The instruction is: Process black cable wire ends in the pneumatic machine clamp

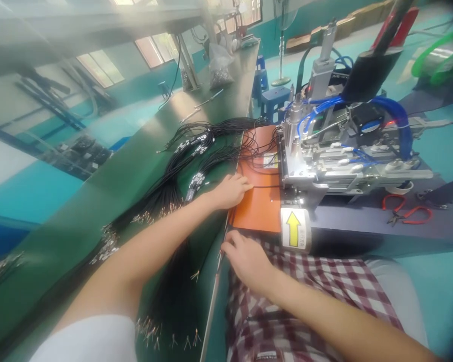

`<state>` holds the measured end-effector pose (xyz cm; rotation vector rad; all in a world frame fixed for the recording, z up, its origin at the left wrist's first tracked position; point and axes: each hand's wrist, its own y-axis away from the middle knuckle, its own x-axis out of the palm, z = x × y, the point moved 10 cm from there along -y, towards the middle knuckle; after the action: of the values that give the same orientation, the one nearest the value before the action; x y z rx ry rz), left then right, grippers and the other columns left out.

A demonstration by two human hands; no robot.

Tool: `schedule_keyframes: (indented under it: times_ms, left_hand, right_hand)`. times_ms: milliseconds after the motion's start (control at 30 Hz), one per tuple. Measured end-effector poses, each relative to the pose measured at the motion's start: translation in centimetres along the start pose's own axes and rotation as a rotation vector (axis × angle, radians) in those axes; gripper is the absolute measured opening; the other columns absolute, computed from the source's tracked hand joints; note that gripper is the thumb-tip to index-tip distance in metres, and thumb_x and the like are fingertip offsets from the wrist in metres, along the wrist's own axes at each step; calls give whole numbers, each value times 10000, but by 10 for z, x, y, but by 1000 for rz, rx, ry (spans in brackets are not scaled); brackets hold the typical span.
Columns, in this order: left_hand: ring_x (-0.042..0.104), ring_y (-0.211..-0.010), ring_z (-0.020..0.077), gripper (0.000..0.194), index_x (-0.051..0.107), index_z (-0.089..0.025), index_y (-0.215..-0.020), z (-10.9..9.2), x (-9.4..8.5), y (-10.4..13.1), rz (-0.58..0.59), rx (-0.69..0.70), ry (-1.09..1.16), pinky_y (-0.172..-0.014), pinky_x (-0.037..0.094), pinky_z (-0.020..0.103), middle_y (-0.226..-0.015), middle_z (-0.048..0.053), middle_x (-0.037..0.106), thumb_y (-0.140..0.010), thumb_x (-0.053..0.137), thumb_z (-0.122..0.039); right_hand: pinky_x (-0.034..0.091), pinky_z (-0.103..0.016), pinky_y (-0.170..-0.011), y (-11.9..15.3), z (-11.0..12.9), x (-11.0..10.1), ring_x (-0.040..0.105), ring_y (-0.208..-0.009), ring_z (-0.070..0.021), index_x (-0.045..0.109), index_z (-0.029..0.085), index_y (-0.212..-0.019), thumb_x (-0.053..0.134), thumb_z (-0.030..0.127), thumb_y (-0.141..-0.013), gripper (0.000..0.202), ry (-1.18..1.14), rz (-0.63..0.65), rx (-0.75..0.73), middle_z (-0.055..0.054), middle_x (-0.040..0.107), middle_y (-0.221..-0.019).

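Note:
My left hand (232, 191) reaches over the orange plate (258, 211), its fingers closed on a black cable (266, 187) that runs right to the machine's front. Nearer to me, by the table's edge, my right hand (249, 261) is in a pinch. Thin strands like a cable's stripped end show at its fingertips; most of what it holds is hidden. Left of my hands lie bundles of black cables (169, 176), some with pale connectors (196, 183) and others with bare copper ends (147, 329). Several cables loop over the plate's far part.
A metal machine (324, 161) with blue air tubes (396, 118) stands on the right, beside a yellow arrow label (294, 229). Red-handled pliers (403, 213) lie near it. On the green table (128, 166), a bag of small parts (221, 70) sits at the back. Blue stools (275, 98) stand beyond.

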<state>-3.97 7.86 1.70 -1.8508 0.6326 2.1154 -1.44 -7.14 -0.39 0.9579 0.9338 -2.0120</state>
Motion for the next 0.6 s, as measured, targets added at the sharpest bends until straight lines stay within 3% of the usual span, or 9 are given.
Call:
schedule_keyframes:
  times_ms: [167,300,400,467,533,600]
  left_hand:
    - [467,-1116,261,451,572,-197,-1275,2,0,0,0,7,-3,-891,378,412,-1232,118,557,-895,341,-126]
    - [493,-1035,270,430,609,-186,-1240,4,-6,0,-32,6,-13,-842,406,418,-1114,136,565,-902,346,-145]
    - [500,-987,260,431,616,-198,-1231,5,-10,-1,-50,11,-7,-827,416,414,-1047,123,575,-898,349,-136]
    - [504,-972,254,431,619,-206,-1222,5,-11,-1,-58,20,9,-832,421,415,-1019,110,586,-890,355,-124]
    - [510,-968,251,422,628,-201,-1201,4,-11,-1,-67,27,31,-846,421,424,-996,103,598,-893,352,-119]
    - [517,-975,249,417,630,-193,-1190,4,-11,-2,-80,31,56,-865,417,431,-980,98,608,-903,338,-117]
  right_hand:
    - [444,-334,-718,0,6,-14,525,-875,-224,596,176,-1034,456,47,-871,250,13,-11,-135,-90,613,-1066]
    - [464,-348,-747,15,-3,-64,541,-868,-222,581,182,-974,468,143,-891,146,-134,-197,-135,-89,635,-1006]
    - [486,-346,-735,36,-21,-101,573,-885,-226,562,190,-939,481,214,-906,90,-228,-315,-58,-114,599,-1016]
    - [476,-311,-644,52,-38,-121,561,-749,-192,565,200,-926,451,187,-918,115,-268,-387,39,-82,570,-889]
    - [458,-285,-604,68,-60,-132,538,-670,-166,562,212,-881,448,176,-924,127,-386,-455,190,-41,549,-785]
    - [458,-268,-591,83,-86,-130,549,-644,-154,561,217,-836,477,217,-925,122,-568,-485,393,-17,563,-739]
